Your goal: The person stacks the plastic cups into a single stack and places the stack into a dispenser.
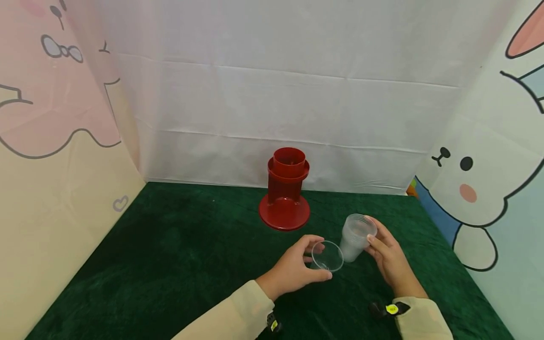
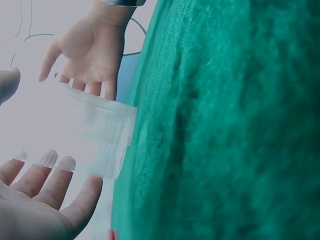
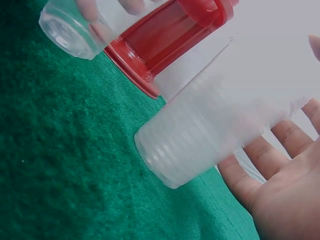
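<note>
My left hand [image 1: 293, 267] grips a single clear plastic cup [image 1: 328, 257], thumb on the near side and fingers on the far side. Just right of it, my right hand [image 1: 393, 262] holds a stack of nested clear plastic cups [image 1: 356, 237] near their rims, slightly tilted. In the right wrist view the stack [image 3: 185, 135] shows its ringed walls and closed bottom, apart from the single cup [image 3: 70, 32]. Beyond both hands stands a red cylindrical holder [image 1: 285, 191] with a round base and an open top, touched by neither hand.
Dark green cloth [image 1: 170, 264] covers the table. A white curtain [image 1: 272, 104] hangs along its back edge, and cartoon-printed curtains [image 1: 55, 198] flank it on both sides. Black straps [image 1: 272, 322] circle both wrists.
</note>
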`<state>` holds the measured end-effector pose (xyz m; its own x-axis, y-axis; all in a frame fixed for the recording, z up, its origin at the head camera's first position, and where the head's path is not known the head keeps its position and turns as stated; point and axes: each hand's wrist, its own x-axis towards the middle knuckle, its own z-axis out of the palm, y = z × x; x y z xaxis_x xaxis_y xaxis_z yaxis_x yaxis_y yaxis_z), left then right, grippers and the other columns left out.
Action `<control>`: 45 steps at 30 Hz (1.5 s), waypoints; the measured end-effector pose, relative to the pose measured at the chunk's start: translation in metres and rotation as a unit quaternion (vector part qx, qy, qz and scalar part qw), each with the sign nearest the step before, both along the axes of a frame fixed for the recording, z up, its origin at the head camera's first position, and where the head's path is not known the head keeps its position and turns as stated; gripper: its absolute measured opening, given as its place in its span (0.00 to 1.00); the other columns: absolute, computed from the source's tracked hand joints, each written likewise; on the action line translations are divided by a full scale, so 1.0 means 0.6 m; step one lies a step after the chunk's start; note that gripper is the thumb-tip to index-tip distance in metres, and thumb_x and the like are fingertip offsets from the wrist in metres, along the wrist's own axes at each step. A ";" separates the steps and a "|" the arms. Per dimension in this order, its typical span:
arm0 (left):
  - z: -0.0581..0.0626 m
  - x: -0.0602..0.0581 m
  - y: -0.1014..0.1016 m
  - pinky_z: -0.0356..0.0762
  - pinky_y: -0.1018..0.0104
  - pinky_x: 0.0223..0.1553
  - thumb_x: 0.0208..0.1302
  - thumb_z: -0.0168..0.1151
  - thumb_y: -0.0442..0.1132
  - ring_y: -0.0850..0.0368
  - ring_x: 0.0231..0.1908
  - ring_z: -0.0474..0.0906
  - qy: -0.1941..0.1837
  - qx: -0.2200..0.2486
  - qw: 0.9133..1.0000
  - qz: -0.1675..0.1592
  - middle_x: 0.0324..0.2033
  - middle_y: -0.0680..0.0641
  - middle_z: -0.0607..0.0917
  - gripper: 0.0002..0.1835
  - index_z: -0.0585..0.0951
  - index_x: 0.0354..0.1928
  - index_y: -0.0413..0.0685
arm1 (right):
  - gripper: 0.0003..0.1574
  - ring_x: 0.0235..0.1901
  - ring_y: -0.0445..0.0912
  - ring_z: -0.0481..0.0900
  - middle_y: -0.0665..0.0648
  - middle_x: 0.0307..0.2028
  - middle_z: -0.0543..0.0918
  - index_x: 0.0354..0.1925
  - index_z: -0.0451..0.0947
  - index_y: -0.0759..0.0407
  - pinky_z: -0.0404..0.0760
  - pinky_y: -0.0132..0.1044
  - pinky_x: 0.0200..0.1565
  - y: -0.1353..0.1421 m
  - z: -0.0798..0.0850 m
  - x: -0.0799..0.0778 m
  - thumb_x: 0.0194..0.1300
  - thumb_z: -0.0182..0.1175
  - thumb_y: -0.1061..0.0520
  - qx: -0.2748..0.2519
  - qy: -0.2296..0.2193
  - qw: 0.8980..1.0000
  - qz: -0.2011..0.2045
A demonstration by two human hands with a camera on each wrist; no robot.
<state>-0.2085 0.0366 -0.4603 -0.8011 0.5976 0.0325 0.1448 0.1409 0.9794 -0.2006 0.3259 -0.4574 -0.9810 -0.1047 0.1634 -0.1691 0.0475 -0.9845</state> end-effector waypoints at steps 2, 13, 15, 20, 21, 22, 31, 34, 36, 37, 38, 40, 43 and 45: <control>0.005 -0.002 0.000 0.72 0.64 0.64 0.62 0.76 0.44 0.65 0.63 0.73 0.002 -0.004 1.000 -0.002 0.65 0.53 0.77 0.38 0.68 0.71 0.59 | 0.31 0.63 0.41 0.69 0.46 0.67 0.68 0.80 0.55 0.54 0.76 0.27 0.56 0.000 0.000 0.000 0.84 0.44 0.54 0.000 -0.001 1.000 0.000; 0.043 -0.028 0.005 0.74 0.58 0.64 0.63 0.75 0.49 0.57 0.64 0.73 0.019 -0.023 0.999 0.015 0.63 0.58 0.77 0.38 0.68 0.72 0.61 | 0.31 0.63 0.40 0.69 0.45 0.67 0.68 0.79 0.55 0.55 0.75 0.27 0.56 -0.002 0.001 0.001 0.84 0.44 0.54 -0.002 0.000 1.000 -0.005; 0.051 -0.032 0.005 0.74 0.56 0.64 0.63 0.75 0.49 0.56 0.64 0.73 0.020 -0.026 0.999 0.021 0.63 0.59 0.77 0.38 0.68 0.72 0.61 | 0.31 0.63 0.40 0.68 0.46 0.67 0.68 0.79 0.55 0.55 0.75 0.27 0.56 -0.003 0.002 0.001 0.84 0.44 0.54 -0.001 -0.002 1.000 -0.006; 0.063 -0.044 0.003 0.75 0.58 0.63 0.65 0.74 0.48 0.55 0.64 0.72 0.028 -0.025 0.999 0.029 0.63 0.57 0.78 0.37 0.68 0.72 0.60 | 0.32 0.64 0.41 0.67 0.47 0.68 0.66 0.80 0.55 0.54 0.75 0.27 0.56 -0.004 0.003 0.002 0.84 0.44 0.53 -0.004 -0.008 1.000 -0.006; 0.065 -0.047 0.002 0.75 0.58 0.63 0.65 0.74 0.48 0.54 0.64 0.72 0.029 -0.025 0.999 0.030 0.63 0.57 0.78 0.36 0.68 0.72 0.60 | 0.32 0.64 0.41 0.67 0.47 0.68 0.66 0.80 0.55 0.54 0.75 0.27 0.57 -0.004 0.004 0.003 0.84 0.44 0.53 -0.005 -0.009 1.000 -0.005; 0.066 -0.051 0.002 0.75 0.58 0.63 0.65 0.74 0.48 0.54 0.64 0.72 0.031 -0.026 0.999 0.031 0.62 0.57 0.78 0.36 0.68 0.72 0.60 | 0.32 0.64 0.41 0.67 0.47 0.68 0.66 0.80 0.55 0.54 0.75 0.27 0.57 -0.004 0.004 0.003 0.84 0.44 0.53 -0.005 -0.009 1.000 -0.005; 0.085 -0.074 0.003 0.75 0.59 0.63 0.65 0.74 0.50 0.57 0.64 0.72 0.042 -0.034 0.998 0.032 0.61 0.58 0.78 0.38 0.67 0.73 0.60 | 0.32 0.65 0.41 0.66 0.50 0.69 0.64 0.80 0.54 0.53 0.75 0.27 0.56 -0.005 0.006 0.003 0.84 0.44 0.52 -0.002 -0.016 1.000 -0.007; 0.094 -0.078 0.006 0.74 0.59 0.63 0.65 0.73 0.50 0.58 0.63 0.72 0.045 -0.029 0.998 0.031 0.61 0.58 0.78 0.38 0.67 0.74 0.58 | 0.32 0.65 0.41 0.66 0.51 0.70 0.63 0.80 0.54 0.53 0.75 0.27 0.56 -0.005 0.006 0.002 0.84 0.44 0.52 -0.001 -0.017 1.000 -0.006; 0.100 -0.079 0.008 0.75 0.60 0.63 0.65 0.73 0.51 0.59 0.63 0.72 0.051 -0.027 0.998 0.031 0.61 0.57 0.78 0.38 0.67 0.74 0.59 | 0.32 0.65 0.41 0.66 0.51 0.70 0.64 0.80 0.54 0.53 0.75 0.27 0.56 -0.005 0.006 0.002 0.84 0.44 0.52 0.000 -0.015 1.000 -0.005; 0.103 -0.080 0.009 0.75 0.60 0.63 0.66 0.73 0.51 0.59 0.63 0.72 0.054 -0.026 0.998 0.030 0.62 0.57 0.78 0.38 0.67 0.74 0.58 | 0.32 0.65 0.41 0.67 0.51 0.70 0.64 0.80 0.54 0.54 0.75 0.27 0.57 -0.005 0.006 0.001 0.84 0.44 0.52 0.000 -0.013 1.000 -0.004; 0.106 -0.080 0.011 0.75 0.61 0.62 0.65 0.73 0.51 0.59 0.63 0.72 0.057 -0.026 0.998 0.030 0.62 0.56 0.78 0.38 0.67 0.74 0.59 | 0.32 0.65 0.41 0.66 0.50 0.70 0.65 0.80 0.54 0.54 0.75 0.27 0.57 -0.004 0.006 0.001 0.84 0.44 0.52 -0.001 -0.012 1.000 -0.003; 0.111 -0.080 0.014 0.75 0.62 0.62 0.66 0.73 0.51 0.58 0.63 0.73 0.064 -0.024 0.997 0.028 0.62 0.55 0.78 0.38 0.67 0.73 0.59 | 0.32 0.65 0.41 0.67 0.50 0.69 0.65 0.80 0.54 0.54 0.75 0.27 0.57 -0.004 0.006 0.001 0.85 0.43 0.53 -0.002 -0.010 1.000 -0.002; 0.119 -0.080 0.020 0.75 0.65 0.61 0.66 0.73 0.51 0.58 0.62 0.73 0.073 -0.024 0.997 0.026 0.62 0.56 0.79 0.37 0.67 0.73 0.59 | 0.31 0.65 0.41 0.67 0.48 0.68 0.66 0.80 0.55 0.54 0.75 0.27 0.57 -0.003 0.005 0.001 0.85 0.43 0.53 -0.001 -0.011 1.000 -0.001; 0.126 -0.080 0.024 0.76 0.65 0.60 0.66 0.73 0.51 0.58 0.62 0.73 0.080 -0.021 0.996 0.027 0.61 0.56 0.79 0.37 0.67 0.73 0.59 | 0.31 0.64 0.41 0.67 0.47 0.68 0.67 0.80 0.55 0.54 0.75 0.28 0.57 -0.002 0.005 0.000 0.85 0.43 0.53 -0.003 -0.011 1.000 -0.001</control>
<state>-0.2564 0.0510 -0.3845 -0.8192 0.5568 0.1376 0.2891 0.1936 0.9375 -0.2006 0.3246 -0.4543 -0.9846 -0.1019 0.1417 -0.1467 0.0426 -0.9883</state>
